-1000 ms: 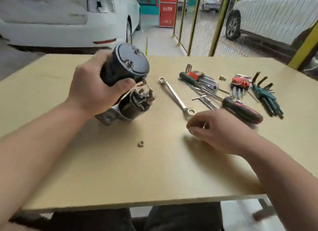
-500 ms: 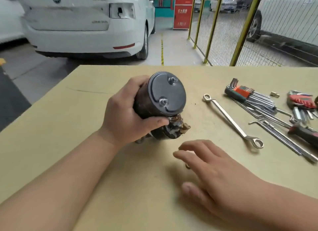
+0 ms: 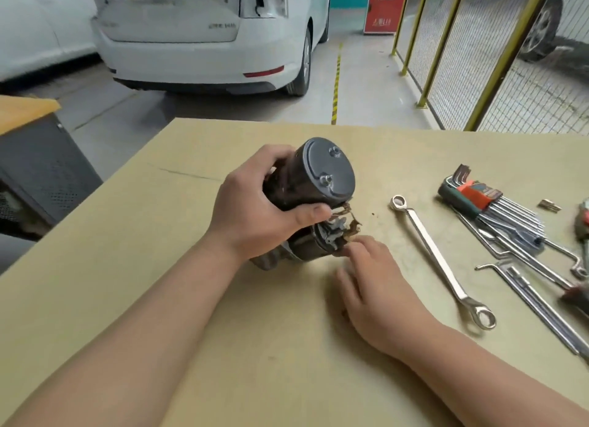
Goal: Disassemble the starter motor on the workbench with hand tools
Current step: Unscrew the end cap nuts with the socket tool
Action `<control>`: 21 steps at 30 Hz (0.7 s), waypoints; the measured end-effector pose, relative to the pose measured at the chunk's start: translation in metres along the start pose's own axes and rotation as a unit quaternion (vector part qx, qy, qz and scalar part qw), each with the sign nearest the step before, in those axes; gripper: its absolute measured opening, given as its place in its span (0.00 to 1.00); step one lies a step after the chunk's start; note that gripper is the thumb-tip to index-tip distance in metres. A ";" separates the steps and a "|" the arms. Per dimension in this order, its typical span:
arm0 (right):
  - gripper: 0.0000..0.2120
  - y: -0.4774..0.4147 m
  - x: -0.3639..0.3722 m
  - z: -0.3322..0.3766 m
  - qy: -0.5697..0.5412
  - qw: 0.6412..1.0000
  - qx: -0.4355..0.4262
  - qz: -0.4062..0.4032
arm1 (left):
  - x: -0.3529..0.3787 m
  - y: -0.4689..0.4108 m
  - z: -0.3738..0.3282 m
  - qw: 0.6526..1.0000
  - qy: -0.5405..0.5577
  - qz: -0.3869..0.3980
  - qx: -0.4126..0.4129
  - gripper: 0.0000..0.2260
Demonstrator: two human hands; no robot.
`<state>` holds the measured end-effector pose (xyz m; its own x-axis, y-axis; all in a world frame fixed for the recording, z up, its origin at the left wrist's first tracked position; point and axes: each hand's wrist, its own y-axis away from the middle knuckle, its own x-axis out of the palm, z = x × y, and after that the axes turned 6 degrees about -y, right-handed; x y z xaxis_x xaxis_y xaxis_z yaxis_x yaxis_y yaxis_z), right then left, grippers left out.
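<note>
Head view. The motor (image 3: pixel 296 197) is held near the middle of the counter (image 3: pixel 143 299), tilted, with its end cap (image 3: pixel 328 171) turned up toward the camera. Whether its lower end is rested on the surface or kept just above it cannot be told. The left hand (image 3: pixel 255 216) is wrapped round the dark body, with the thumb pressed across the front below the cap. The right hand (image 3: pixel 373 286) is laid low over the counter, its fingers (image 3: pixel 357 246) curled in against the terminals (image 3: pixel 338 227) at the end of the solenoid (image 3: pixel 309 251). Whether anything is pinched there is not shown. No tool is held. The spanner (image 3: pixel 436 261) is laid to the right, well apart from the motor, and the hex keys (image 3: pixel 490 203) are set farther right among other steel tools. A white car (image 3: pixel 204 28) is parked beyond the counter.

Progress is judged to be early. Both fasteners (image 3: pixel 325 179) on the end cap are in place, the cap is seated, and the solenoid is attached beneath the body. A copper-coloured lead (image 3: pixel 352 219) is bent out at the terminals, which suggests that the work is centred there. Left to be done, by this judgement: the lead and solenoid are to be freed, the cap fasteners undone, and the cap and inner parts drawn out.
</note>
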<state>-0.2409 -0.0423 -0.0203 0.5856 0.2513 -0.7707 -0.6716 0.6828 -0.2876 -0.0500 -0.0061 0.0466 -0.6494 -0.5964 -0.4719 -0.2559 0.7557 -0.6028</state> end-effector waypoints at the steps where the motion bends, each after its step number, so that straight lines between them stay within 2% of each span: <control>1: 0.18 -0.004 -0.009 0.002 -0.098 0.995 0.032 -0.017 | -0.001 0.000 -0.003 1.000 0.007 -0.010 -0.013 0.23; 3: 0.28 -0.015 -0.027 0.012 -0.289 0.956 0.053 0.015 | -0.008 0.001 -0.008 0.998 0.024 -0.047 -0.028 0.19; 4: 0.31 -0.023 -0.034 0.019 -0.329 0.943 0.036 0.041 | -0.011 0.000 -0.010 0.996 0.046 -0.068 -0.042 0.17; 6: 0.30 -0.038 -0.043 0.038 -0.314 0.947 0.002 0.064 | -0.016 -0.002 -0.011 0.974 0.158 -0.079 -0.142 0.24; 7: 0.27 -0.044 -0.047 0.050 -0.292 0.955 0.000 0.052 | -0.017 -0.002 -0.010 0.944 0.241 -0.055 -0.220 0.30; 9: 0.26 -0.054 -0.054 0.071 -0.246 0.969 0.016 0.023 | -0.020 0.000 -0.008 0.861 0.368 0.049 -0.346 0.36; 11: 0.27 -0.058 -0.059 0.087 -0.190 0.978 0.068 0.046 | -0.026 0.005 -0.005 0.802 0.412 0.142 -0.409 0.34; 13: 0.25 -0.055 -0.059 0.098 -0.203 0.969 0.109 0.086 | -0.035 0.012 -0.002 0.757 0.430 0.204 -0.448 0.31; 15: 0.29 -0.051 -0.056 0.103 -0.236 0.955 0.142 0.113 | -0.044 0.021 -0.001 0.731 0.441 0.242 -0.461 0.25; 17: 0.32 -0.049 -0.052 0.102 -0.269 0.938 0.182 0.124 | -0.052 0.030 -0.001 0.731 0.444 0.274 -0.440 0.20; 19: 0.28 -0.047 -0.052 0.100 -0.334 0.908 0.220 0.124 | -0.059 0.037 -0.005 0.713 0.471 0.331 -0.400 0.19; 21: 0.25 -0.043 -0.053 0.099 -0.395 0.875 0.247 0.129 | -0.064 0.042 -0.010 0.726 0.463 0.365 -0.355 0.17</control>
<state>-0.1983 -0.0169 0.0890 0.7061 0.7032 -0.0831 -0.6633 0.6979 0.2701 -0.0261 0.0668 0.0582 -0.9166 0.2211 0.3332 0.3063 0.9239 0.2294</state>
